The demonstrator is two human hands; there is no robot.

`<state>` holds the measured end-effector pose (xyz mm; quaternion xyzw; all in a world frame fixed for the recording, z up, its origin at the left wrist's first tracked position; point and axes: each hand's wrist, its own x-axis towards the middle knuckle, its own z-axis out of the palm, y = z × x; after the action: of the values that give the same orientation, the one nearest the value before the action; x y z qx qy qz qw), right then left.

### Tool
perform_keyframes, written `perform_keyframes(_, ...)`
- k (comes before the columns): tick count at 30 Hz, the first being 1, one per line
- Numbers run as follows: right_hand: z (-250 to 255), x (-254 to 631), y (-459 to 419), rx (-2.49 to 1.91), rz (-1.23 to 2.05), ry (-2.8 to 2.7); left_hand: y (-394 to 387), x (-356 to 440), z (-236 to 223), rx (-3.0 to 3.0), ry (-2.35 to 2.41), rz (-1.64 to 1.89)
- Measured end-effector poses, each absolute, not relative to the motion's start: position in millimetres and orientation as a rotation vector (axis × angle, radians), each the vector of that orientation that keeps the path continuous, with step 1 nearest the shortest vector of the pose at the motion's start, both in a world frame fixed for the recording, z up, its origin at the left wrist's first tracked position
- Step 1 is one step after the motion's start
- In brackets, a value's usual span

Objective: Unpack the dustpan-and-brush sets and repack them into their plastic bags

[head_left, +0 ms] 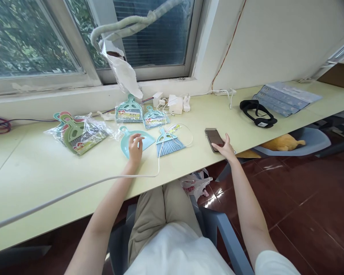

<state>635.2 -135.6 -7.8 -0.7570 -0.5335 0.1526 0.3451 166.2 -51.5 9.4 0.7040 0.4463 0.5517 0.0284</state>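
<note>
My left hand (pixel 135 148) rests over a light-blue dustpan (pixel 146 142) lying on the table. Its fingers are loosely bent and a little apart, with nothing visible in them. Just right of the dustpan lies a small brush (pixel 169 144) with blue bristles and a label on its handle. A thin white cable (pixel 158 164) loops across the brush and runs off to the left. At the right, my right hand (pixel 226 148) is spread at the edge of a dark smartphone (pixel 214 140). The thumb lies over its screen, and the phone is flat on the table.
Wrapped dustpan-and-brush sets (pixel 129 110) stand behind the dustpan, and more wrapped sets (pixel 77 133) lie left. White chargers (pixel 174 104) sit by the wall. A black headset (pixel 258 114) and a blue-grey printed package (pixel 285 98) are farther right. The table's front edge (pixel 172 181) is before my lap.
</note>
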Motion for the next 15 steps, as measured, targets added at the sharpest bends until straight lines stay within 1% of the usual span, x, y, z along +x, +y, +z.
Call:
perform_keyframes(3, -2.8, 630.1, -132.0, -2.051, 0.312, -1.357, -44.8, 150.4, 14.9, 1.942, 1.565, 1.849)
perform_keyframes(8, 8.4, 605.3, -129.1, -2.117, 0.198, -1.399, -32.9, 135.1, 22.6, 1.759, 1.660, 1.955)
perform_keyframes(11, 12.9, 583.3, -138.1, -2.116, 0.243, -1.456, -31.6, 131.5, 21.9, 1.646, 1.693, 1.999)
perform_keyframes(15, 12.4, 550.6, -157.4, -1.987, 0.316, -1.613, -29.6, 138.3, 18.0, 1.652, 1.657, 1.939)
